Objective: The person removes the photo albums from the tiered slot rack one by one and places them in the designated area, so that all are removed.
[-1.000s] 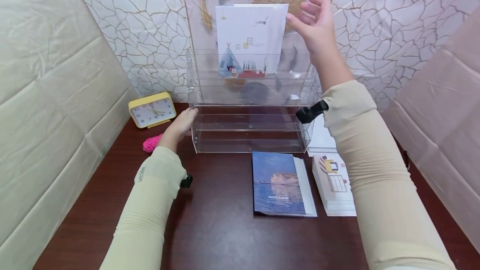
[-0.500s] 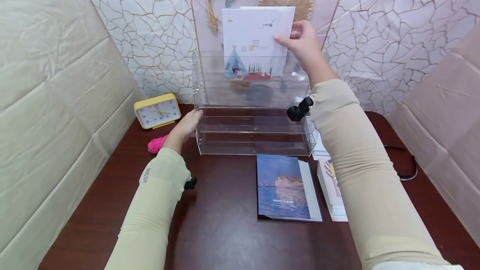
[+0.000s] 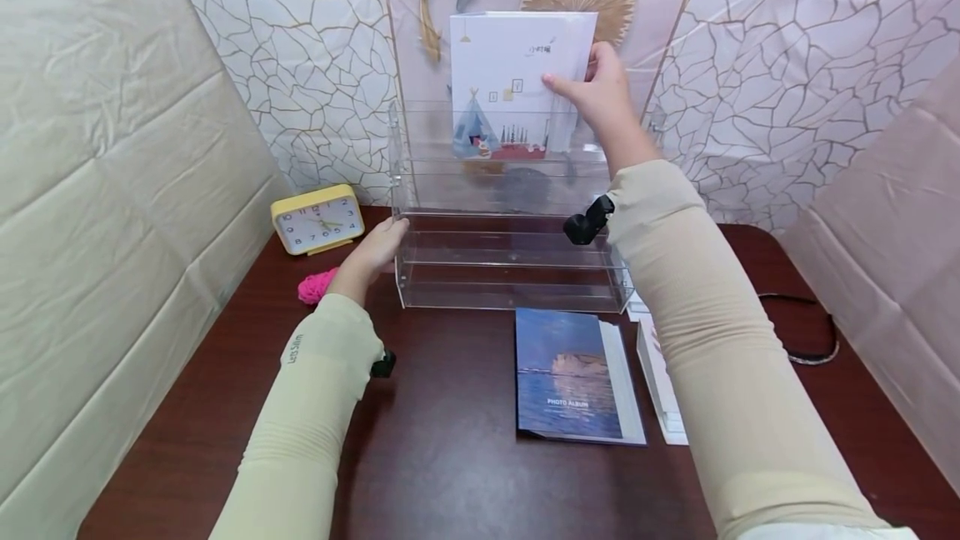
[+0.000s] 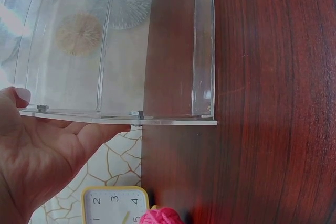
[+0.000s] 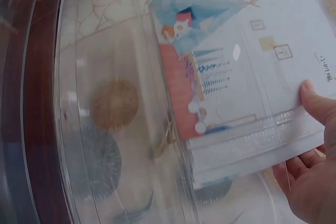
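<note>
A clear acrylic rack (image 3: 495, 263) with several tiers stands at the back of the table. My left hand (image 3: 372, 250) grips its left side panel (image 4: 178, 123), thumb on the inner face and fingers outside, as the left wrist view shows. A white album (image 3: 495, 57) with a blue tent picture stands upright in the top tier. My right hand (image 3: 602, 98) holds this album by its right edge, thumb on the front cover and fingers behind. In the right wrist view the album (image 5: 273, 72) has its thick page edges showing beside the fingers.
A blue photo album (image 3: 566, 382) lies before the rack. White books (image 3: 660, 386) lie right of it, partly hidden by my right sleeve. A yellow clock (image 3: 318, 221) and pink yarn (image 3: 316, 286) sit left; a black cable (image 3: 813, 357) lies right.
My right hand was raised beside the white album's upper right corner; it has come down and left, taking hold of the right edge. My left hand keeps its grip. The head view has shifted slightly.
</note>
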Tool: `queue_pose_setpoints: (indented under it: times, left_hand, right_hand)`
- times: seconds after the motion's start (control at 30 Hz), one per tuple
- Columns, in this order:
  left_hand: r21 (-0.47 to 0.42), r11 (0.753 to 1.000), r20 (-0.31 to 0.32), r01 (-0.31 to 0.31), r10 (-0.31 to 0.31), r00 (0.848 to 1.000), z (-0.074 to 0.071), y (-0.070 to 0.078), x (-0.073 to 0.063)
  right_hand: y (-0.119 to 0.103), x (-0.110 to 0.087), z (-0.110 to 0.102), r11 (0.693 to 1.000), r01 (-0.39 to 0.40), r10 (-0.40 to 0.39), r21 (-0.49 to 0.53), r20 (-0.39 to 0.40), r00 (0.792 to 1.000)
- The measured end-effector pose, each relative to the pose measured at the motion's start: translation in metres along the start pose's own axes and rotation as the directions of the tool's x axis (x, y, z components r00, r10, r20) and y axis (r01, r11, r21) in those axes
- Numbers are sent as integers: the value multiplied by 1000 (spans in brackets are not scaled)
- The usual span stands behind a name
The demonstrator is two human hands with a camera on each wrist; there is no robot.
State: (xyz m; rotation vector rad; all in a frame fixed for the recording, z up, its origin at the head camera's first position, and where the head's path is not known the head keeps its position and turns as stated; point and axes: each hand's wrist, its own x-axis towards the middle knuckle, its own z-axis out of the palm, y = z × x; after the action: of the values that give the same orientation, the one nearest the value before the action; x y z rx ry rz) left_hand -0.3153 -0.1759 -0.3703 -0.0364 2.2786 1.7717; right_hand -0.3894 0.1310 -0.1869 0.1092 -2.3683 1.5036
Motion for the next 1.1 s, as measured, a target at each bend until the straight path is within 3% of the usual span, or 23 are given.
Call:
queue_pose_setpoints:
  times: [0.2, 0.47, 0.6, 0.73, 0.83, 1.1]
  left_hand:
    - [9, 1000, 1, 5, -5, 1000, 0, 1, -2]
    - [1, 1000, 7, 5, -5, 1000, 0, 1, -3]
    - [-12, 1000, 23, 13, -13, 1000, -1, 13, -12]
    - [-10, 1000, 3, 7, -7, 1000, -1, 12, -10]
    - [-9, 1000, -18, -2, 2, 1000, -2, 2, 0]
    - [18, 1000, -34, 9, -9, 999, -2, 2, 1]
  right_hand:
    - [-7, 0, 8, 991, 49, -46, 121, -26, 999]
    - [-26, 2, 24, 972, 73, -82, 224, 33, 996]
    - [-32, 4, 28, 967, 85, -92, 240, 18, 996]
    - [-38, 6, 30, 953, 93, -102, 287, 18, 995]
    - [-43, 7, 30, 938, 89, -101, 334, 18, 995]
    - [-54, 11, 21, 892, 89, -84, 443, -32, 996]
